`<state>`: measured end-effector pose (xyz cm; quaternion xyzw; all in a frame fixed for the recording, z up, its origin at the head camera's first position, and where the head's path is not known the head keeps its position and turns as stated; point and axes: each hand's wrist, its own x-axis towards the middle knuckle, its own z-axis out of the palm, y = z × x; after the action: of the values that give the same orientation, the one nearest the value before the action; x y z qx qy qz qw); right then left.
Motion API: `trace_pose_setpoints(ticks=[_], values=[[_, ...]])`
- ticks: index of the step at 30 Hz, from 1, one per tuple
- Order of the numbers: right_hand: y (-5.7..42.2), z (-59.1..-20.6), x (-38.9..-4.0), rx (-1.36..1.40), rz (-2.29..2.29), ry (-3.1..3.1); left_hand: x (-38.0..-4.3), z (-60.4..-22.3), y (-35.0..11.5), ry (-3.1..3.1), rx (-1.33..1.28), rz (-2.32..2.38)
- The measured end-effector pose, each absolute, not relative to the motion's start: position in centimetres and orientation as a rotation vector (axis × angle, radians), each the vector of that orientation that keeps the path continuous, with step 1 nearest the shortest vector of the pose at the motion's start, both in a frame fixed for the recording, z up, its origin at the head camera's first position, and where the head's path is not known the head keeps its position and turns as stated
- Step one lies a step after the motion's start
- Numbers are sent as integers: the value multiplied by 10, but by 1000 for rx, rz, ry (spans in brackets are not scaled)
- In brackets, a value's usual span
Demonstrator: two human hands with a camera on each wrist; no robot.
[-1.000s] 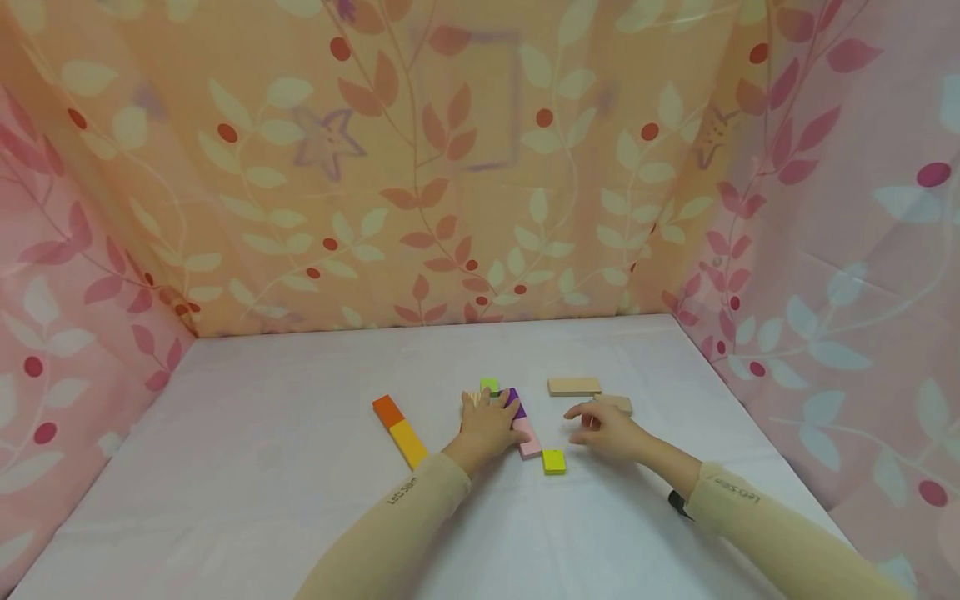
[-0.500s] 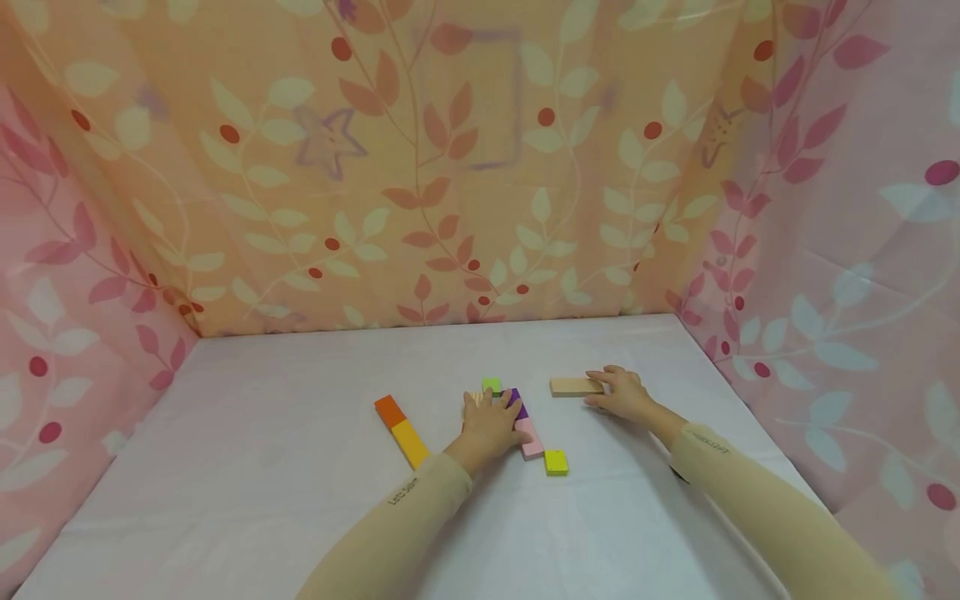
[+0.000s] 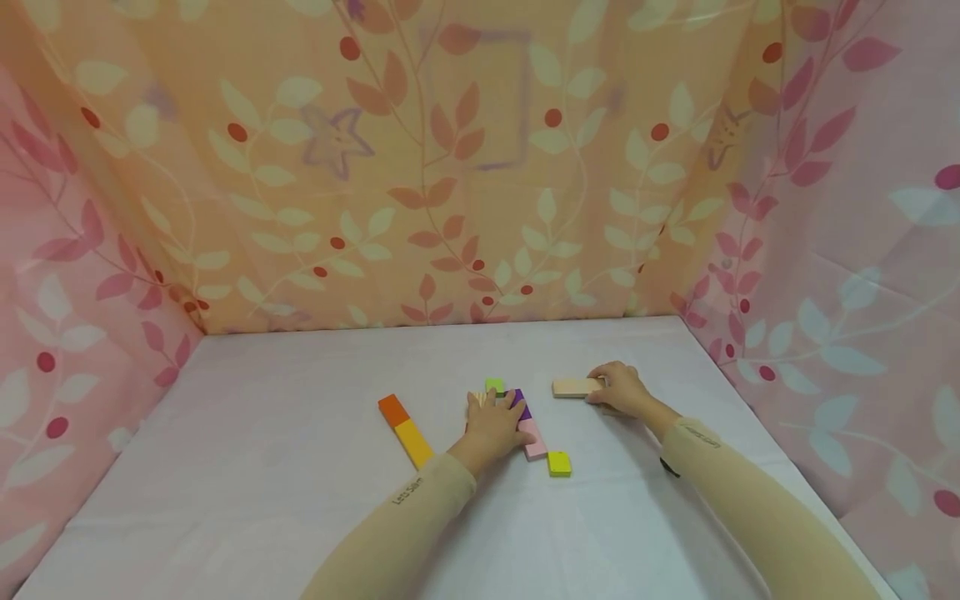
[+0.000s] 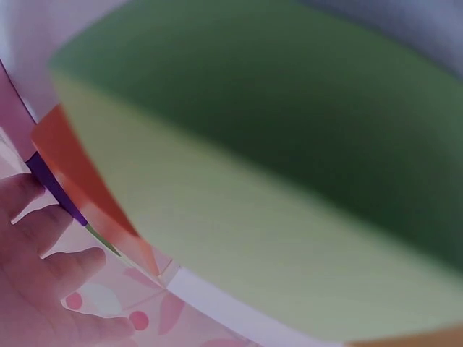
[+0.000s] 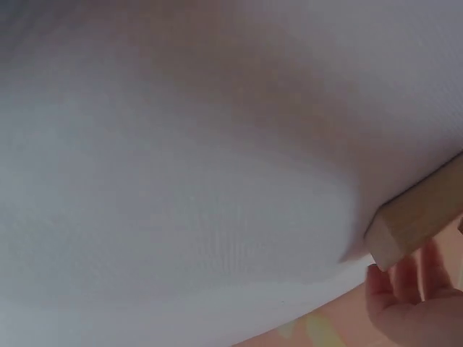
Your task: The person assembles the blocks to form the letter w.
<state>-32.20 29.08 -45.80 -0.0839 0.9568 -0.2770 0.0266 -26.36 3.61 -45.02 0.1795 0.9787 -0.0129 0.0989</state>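
My left hand (image 3: 491, 427) rests with its fingers spread over a cluster of coloured blocks. Showing around it are a purple block (image 3: 521, 404), a pink block (image 3: 533, 440) and a light green block (image 3: 494, 386). In the left wrist view an orange-red block (image 4: 87, 173) lies beside the purple one, and the sleeve covers much of that view. My right hand (image 3: 624, 390) pinches the right end of a plain wooden block (image 3: 573, 388), thumb on the near side. A second wooden piece is mostly hidden under that hand. In the right wrist view the fingers touch a wooden block (image 5: 419, 217).
Left of the cluster, an orange block (image 3: 393, 410) and an amber block (image 3: 415, 443) lie end to end. A yellow square block (image 3: 558, 464) sits near the pink one. A small dark object (image 3: 670, 468) is partly under the right sleeve. Floral curtains (image 3: 480, 167) enclose the white table (image 3: 262, 467).
My right hand has moved right and away from me, from beside the wooden pieces to the long wooden block's right end, its fingers closing on it. The left hand stays put.
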Motion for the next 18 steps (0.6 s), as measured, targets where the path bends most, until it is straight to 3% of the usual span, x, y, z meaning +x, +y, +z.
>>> trace_pose_setpoints(ticks=[6, 12, 18], values=[[294, -449, -317, -251, -1274, 2765, -263, -450, 37, 2897, 539, -60], [287, -443, -307, 10, -1784, 2255, -261, -447, 35, 2893, 534, -10], [283, -448, -300, 82, -1845, 2021, -260, -446, 34, 2893, 535, 27]])
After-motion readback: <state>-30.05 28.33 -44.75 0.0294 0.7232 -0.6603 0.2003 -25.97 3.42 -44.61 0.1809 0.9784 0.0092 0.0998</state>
